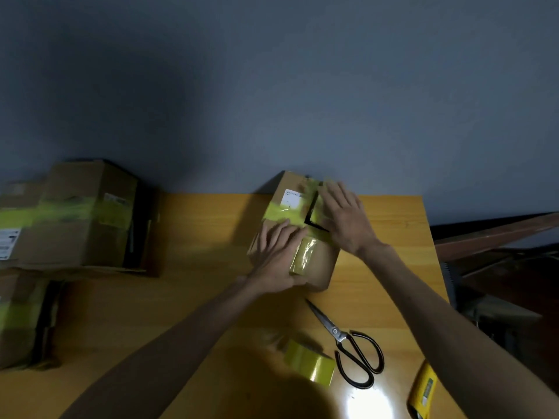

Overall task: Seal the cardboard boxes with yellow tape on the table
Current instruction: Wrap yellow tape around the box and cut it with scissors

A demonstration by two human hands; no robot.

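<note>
A small cardboard box [320, 267] lies at the far middle of the wooden table [196, 297], crossed by strips of yellow tape [304, 255] and bearing a white label. My left hand [278, 255] lies flat on the box's near left part, fingers straight, pressing beside the tape. My right hand [344, 216] presses flat on the far right part of the top, fingers spread over tape. The roll of yellow tape [311, 362] rests on the table near me, untouched.
Black-handled scissors [348, 343] lie shut to the right of the roll. A yellow utility knife [423, 391] sits at the near right edge. Taped cardboard boxes [75, 216] are stacked at the left. The table's right edge drops off beside dark furniture.
</note>
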